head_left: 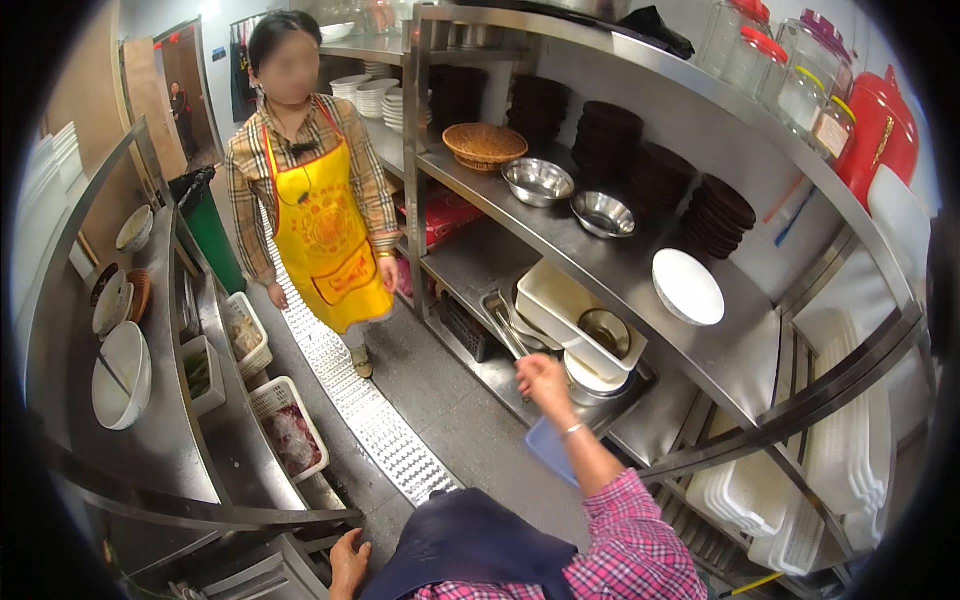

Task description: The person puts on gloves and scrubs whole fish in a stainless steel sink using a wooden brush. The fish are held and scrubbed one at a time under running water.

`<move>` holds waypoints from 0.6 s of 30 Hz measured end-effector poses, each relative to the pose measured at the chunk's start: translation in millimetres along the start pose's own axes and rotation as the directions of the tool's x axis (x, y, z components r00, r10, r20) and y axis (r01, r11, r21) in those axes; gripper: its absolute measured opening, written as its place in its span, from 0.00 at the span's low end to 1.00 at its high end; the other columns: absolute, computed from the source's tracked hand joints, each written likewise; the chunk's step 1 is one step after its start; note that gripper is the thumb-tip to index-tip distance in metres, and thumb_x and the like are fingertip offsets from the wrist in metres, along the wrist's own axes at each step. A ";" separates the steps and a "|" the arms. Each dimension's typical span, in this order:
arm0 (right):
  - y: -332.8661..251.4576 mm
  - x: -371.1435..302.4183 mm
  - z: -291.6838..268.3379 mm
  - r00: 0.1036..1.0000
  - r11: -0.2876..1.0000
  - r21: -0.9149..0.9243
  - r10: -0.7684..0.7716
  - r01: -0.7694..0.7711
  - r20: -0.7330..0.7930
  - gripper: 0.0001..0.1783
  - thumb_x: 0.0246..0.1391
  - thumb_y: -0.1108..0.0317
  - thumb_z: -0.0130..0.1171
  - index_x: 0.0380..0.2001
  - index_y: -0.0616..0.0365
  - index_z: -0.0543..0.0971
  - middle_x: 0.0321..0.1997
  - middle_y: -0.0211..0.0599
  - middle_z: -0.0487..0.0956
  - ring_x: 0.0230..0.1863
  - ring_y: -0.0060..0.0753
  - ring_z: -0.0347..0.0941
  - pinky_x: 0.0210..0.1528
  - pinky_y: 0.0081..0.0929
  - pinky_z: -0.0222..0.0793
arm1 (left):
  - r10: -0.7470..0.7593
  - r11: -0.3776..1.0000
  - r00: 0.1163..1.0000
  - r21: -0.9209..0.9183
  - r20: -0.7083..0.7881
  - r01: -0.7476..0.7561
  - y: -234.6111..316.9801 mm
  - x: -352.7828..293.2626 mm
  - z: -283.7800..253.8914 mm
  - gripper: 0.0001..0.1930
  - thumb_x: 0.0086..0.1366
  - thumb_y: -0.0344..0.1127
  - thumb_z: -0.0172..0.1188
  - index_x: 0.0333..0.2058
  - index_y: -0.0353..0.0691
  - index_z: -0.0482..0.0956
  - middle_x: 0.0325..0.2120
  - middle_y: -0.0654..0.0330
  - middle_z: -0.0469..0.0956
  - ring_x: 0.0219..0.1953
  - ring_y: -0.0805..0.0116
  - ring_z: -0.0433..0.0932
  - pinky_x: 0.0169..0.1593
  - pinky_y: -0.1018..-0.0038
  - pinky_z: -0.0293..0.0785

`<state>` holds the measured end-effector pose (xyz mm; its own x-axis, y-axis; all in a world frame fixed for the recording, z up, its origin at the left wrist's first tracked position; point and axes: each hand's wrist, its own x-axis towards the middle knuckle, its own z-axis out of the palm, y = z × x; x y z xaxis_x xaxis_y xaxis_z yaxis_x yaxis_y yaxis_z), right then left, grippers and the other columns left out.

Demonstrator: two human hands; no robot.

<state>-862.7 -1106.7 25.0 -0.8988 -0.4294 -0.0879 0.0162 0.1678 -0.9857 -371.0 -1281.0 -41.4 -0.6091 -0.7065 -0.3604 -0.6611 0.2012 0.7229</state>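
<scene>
My right hand (pixel 543 384) reaches to the lower shelves on the right, fingers closed round the near end of a long-handled metal utensil (pixel 503 325). The utensil's head cannot be told apart among the bins. Just beyond that hand lie a white plastic bin (pixel 556 305), a steel bowl (pixel 606 333) in it, and a round white-rimmed container (pixel 592 380). A blue translucent tray (pixel 552 450) is below my wrist. My left hand (pixel 348 562) hangs low beside the left rack, fingers loosely bent and apart, with nothing visible in it.
A person in a yellow apron (pixel 325 235) stands ahead in the aisle, beside a perforated drain cover (pixel 375 410). The right shelf (pixel 640 285) bears steel bowls, a wicker basket (pixel 485 146) and a white bowl (pixel 688 287). On the left rack are bowls and food baskets (pixel 290 430).
</scene>
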 end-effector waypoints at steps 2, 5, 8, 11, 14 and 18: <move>-51.7 36.5 4.0 0.983 0.977 0.117 -0.170 0.177 -0.068 0.09 0.63 0.64 0.57 0.36 0.59 0.79 0.24 0.31 0.78 0.19 0.18 0.69 0.20 0.17 0.64 | 0.012 0.999 0.999 0.030 -0.039 -0.011 -11.7 8.1 -14.9 0.22 0.56 0.33 0.67 0.50 0.36 0.80 0.42 0.48 0.82 0.41 0.55 0.82 0.49 0.67 0.76; -120.8 132.4 -15.1 0.969 0.958 0.154 -0.230 0.242 -0.095 0.13 0.63 0.61 0.58 0.34 0.62 0.78 0.24 0.31 0.77 0.18 0.20 0.70 0.19 0.20 0.65 | 0.036 0.997 0.993 0.072 -0.110 -0.028 -9.4 15.0 -11.8 0.22 0.55 0.35 0.66 0.50 0.37 0.80 0.42 0.47 0.82 0.43 0.52 0.82 0.50 0.64 0.76; -154.1 232.5 -17.9 0.975 0.934 0.345 -0.012 0.090 -0.221 0.23 0.60 0.50 0.60 0.36 0.64 0.76 0.25 0.41 0.78 0.18 0.26 0.72 0.18 0.23 0.68 | -0.003 0.998 0.982 0.054 -0.187 0.014 -2.8 -9.4 1.0 0.22 0.60 0.37 0.63 0.53 0.36 0.78 0.46 0.46 0.80 0.48 0.50 0.79 0.54 0.63 0.73; -157.7 325.6 -27.2 0.962 0.869 0.493 0.176 -0.052 -0.209 0.28 0.59 0.46 0.60 0.41 0.65 0.73 0.23 0.45 0.78 0.16 0.30 0.71 0.15 0.27 0.69 | -0.065 0.990 0.963 0.106 -0.262 0.095 -14.3 -63.3 33.1 0.21 0.66 0.39 0.59 0.55 0.35 0.76 0.51 0.45 0.79 0.54 0.49 0.77 0.58 0.63 0.71; -161.0 357.3 -8.5 0.938 0.852 0.522 0.218 -0.049 -0.268 0.21 0.61 0.55 0.56 0.38 0.68 0.75 0.20 0.45 0.78 0.15 0.33 0.73 0.14 0.27 0.70 | -0.316 0.948 0.907 -0.067 -0.278 0.310 -46.1 -125.7 95.4 0.22 0.66 0.41 0.59 0.55 0.34 0.76 0.52 0.42 0.77 0.53 0.49 0.77 0.59 0.62 0.71; -159.0 361.7 -23.0 0.904 0.810 0.586 0.218 0.043 -0.367 0.13 0.59 0.69 0.50 0.40 0.72 0.75 0.26 0.46 0.79 0.17 0.32 0.76 0.14 0.25 0.72 | -0.504 0.864 0.844 -0.120 -0.184 0.489 -63.0 -175.9 196.6 0.22 0.67 0.42 0.60 0.55 0.35 0.75 0.46 0.44 0.80 0.48 0.49 0.78 0.55 0.60 0.72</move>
<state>-1200.4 -1268.3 153.2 -0.9701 -0.0264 -0.2414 0.2314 -0.4020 -0.8859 -308.3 -1035.9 -139.4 -0.1006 -0.8224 -0.5599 -0.8167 -0.2532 0.5186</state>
